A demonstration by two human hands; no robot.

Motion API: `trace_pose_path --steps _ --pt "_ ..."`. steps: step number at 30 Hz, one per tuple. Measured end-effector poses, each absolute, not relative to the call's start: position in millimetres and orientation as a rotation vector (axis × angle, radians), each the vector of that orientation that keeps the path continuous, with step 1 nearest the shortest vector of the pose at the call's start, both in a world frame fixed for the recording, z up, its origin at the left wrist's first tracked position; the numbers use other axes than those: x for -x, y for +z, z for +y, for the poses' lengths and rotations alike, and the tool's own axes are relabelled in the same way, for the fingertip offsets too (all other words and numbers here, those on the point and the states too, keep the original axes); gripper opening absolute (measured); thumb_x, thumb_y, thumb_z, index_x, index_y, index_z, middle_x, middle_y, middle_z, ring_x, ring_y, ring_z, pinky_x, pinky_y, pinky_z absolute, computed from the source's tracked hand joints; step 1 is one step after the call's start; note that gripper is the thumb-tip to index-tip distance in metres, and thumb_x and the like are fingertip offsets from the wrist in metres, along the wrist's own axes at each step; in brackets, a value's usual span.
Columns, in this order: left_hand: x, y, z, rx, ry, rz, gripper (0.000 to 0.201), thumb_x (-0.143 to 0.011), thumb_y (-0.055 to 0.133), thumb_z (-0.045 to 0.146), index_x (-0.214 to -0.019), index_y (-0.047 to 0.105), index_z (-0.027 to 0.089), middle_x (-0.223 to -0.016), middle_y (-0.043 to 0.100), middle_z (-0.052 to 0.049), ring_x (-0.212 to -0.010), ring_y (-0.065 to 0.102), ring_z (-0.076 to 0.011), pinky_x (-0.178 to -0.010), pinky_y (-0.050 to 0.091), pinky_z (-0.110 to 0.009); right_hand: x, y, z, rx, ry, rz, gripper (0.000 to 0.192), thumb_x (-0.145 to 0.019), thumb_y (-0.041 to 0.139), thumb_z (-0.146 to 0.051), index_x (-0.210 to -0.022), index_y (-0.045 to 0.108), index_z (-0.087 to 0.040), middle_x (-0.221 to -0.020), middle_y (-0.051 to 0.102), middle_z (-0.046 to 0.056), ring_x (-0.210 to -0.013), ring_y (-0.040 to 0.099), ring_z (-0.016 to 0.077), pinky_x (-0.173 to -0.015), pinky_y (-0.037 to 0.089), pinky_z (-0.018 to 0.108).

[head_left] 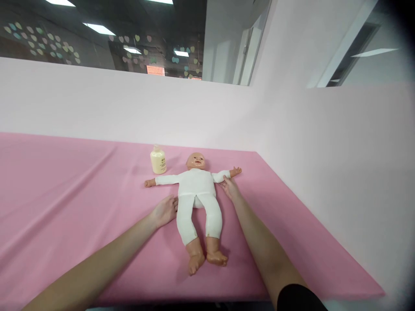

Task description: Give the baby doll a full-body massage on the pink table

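Observation:
A baby doll [196, 183] in a white cloth suit lies on its back, its arms spread and its bare feet toward me. My left hand [166, 211] rests beside the doll's hip, fingers loosely bent against its side with the tips partly hidden. Over on the other side, my right hand [229, 188] has its thumb and fingers at the doll's white sleeve near the upper arm, in a light grip. A bottle of pale yellow liquid [158, 160] stands upright beyond the doll's outstretched arm on the left.
Pink cloth [97, 190] covers the table, with creases at the left. A white wall [129, 108] rises behind it, and another wall [340, 172] borders the right side. Above the back wall is a window [145, 39] with heart stickers.

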State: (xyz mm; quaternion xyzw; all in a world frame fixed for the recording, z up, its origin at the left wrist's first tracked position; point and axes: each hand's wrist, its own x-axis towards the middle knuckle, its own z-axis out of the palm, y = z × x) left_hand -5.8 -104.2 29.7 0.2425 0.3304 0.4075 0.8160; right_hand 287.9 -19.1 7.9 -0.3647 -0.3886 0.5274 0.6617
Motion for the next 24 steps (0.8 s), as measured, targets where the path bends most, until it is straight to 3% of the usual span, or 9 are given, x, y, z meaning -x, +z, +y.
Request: trace_pose_path --steps 6,10,16,21,24 --pt "-2.2 41.7 -152.2 -0.529 0.725 0.712 0.034 -0.085 0.05 0.034 -0.108 0.059 0.012 -0.097 0.066 -0.011 -0.092 0.061 -0.0247 -0.081 0.044 -0.035 -290.7 5.9 -17.1 0.808 1.229 -0.9 0.097 -0.075 0.062 -0.035 -0.142 -0.009 -0.042 -0.14 0.044 0.002 -0.103 0.064 0.0201 -0.091 0.05 0.039" --pt "-9.8 43.3 -179.0 -0.524 0.667 0.744 0.037 -0.083 0.054 0.042 -0.107 0.058 0.015 -0.105 0.064 -0.009 -0.097 0.058 -0.0246 -0.081 0.043 -0.034 -291.6 3.0 -14.4 0.815 1.228 -0.928 0.095 -0.077 0.059 -0.037 -0.144 -0.008 -0.035 -0.142 0.043 0.005 -0.106 0.063 0.0217 -0.092 0.049 0.04" --pt "-8.1 36.1 -205.2 -0.607 0.537 0.679 0.03 -0.079 0.061 0.033 -0.098 0.061 0.01 -0.095 0.066 -0.012 -0.091 0.06 -0.0238 -0.081 0.043 -0.034 -291.0 1.2 -13.5 0.828 1.188 -0.938 0.097 -0.076 0.061 -0.04 -0.141 -0.012 -0.042 -0.145 0.038 0.001 -0.107 0.062 0.0218 -0.093 0.049 0.042" --pt "-1.2 44.4 -211.9 -0.661 0.576 0.673 0.028 -0.073 0.068 0.023 -0.097 0.061 0.011 -0.091 0.067 -0.01 -0.09 0.061 -0.0235 -0.082 0.044 -0.035 -289.6 1.4 -12.9 0.874 1.17 -0.939 0.099 -0.073 0.063 -0.044 -0.141 -0.009 -0.043 -0.142 0.042 0.0 -0.108 0.062 0.0225 -0.093 0.05 0.045" --pt "2.2 53.8 -214.5 -0.688 0.588 0.731 0.03 -0.071 0.071 0.025 -0.094 0.058 0.012 -0.086 0.066 -0.008 -0.083 0.062 -0.0214 -0.081 0.045 -0.034 -288.2 3.8 -14.3 0.891 1.117 -0.95 0.096 -0.075 0.059 -0.04 -0.141 -0.011 -0.042 -0.146 0.035 0.001 -0.11 0.06 0.0214 -0.092 0.049 0.043"
